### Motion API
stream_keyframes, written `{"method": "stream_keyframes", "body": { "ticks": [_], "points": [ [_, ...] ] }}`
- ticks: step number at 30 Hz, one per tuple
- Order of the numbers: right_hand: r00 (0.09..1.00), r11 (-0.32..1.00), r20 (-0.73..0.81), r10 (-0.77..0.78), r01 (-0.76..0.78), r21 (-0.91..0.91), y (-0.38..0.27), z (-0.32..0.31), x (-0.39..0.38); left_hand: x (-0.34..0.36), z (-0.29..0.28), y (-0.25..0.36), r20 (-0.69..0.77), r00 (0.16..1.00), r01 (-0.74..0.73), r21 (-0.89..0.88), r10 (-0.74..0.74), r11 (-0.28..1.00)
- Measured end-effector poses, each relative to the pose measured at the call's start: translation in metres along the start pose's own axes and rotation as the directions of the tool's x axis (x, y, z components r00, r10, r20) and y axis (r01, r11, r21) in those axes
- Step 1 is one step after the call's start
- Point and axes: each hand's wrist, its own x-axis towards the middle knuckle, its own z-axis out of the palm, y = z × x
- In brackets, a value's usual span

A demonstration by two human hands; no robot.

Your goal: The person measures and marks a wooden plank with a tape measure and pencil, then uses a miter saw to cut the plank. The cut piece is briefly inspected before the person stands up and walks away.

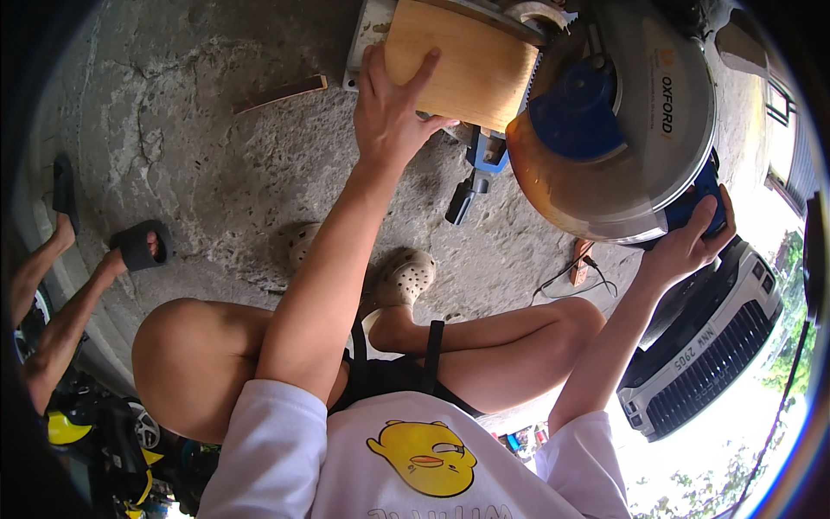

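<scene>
My left hand (392, 117) holds a light brown wooden board (471, 62) at its near left corner. Its index finger lies stretched over the top face, and the thumb reaches along the near edge. The board rests on the metal base of a miter saw (670, 112), against the toothed blade at its right. A grey housing and a clear, amber-tinted guard cover much of the blade. Around the saw's dark blue handle (705, 206), at the lower right of the housing, my right hand (689, 246) is closed; some fingers are hidden behind it.
A narrow wood offcut (281, 93) lies on rough concrete. Below the board, a blue and black clamp handle (471, 177) sticks out. A cord (596, 270) runs near my right knee. Another person's sandaled foot (143, 245) is at left; a parked vehicle (705, 346) stands at right.
</scene>
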Motion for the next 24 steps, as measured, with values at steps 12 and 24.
{"method": "stream_keyframes", "body": {
  "ticks": [12, 24],
  "points": [
    [0.994, 0.978, -0.046, 0.102, -0.091, 0.189, 0.009, 0.004, -0.011, -0.004, -0.006, 0.002, -0.058, 0.996, -0.064, -0.026, 0.063, 0.998],
    [0.995, 0.986, -0.075, 0.072, -0.06, 0.153, 0.008, 0.005, -0.009, -0.019, 0.034, 0.072, 0.646, 0.425, 0.44, -0.76, -0.634, -0.479]
  ]
}}
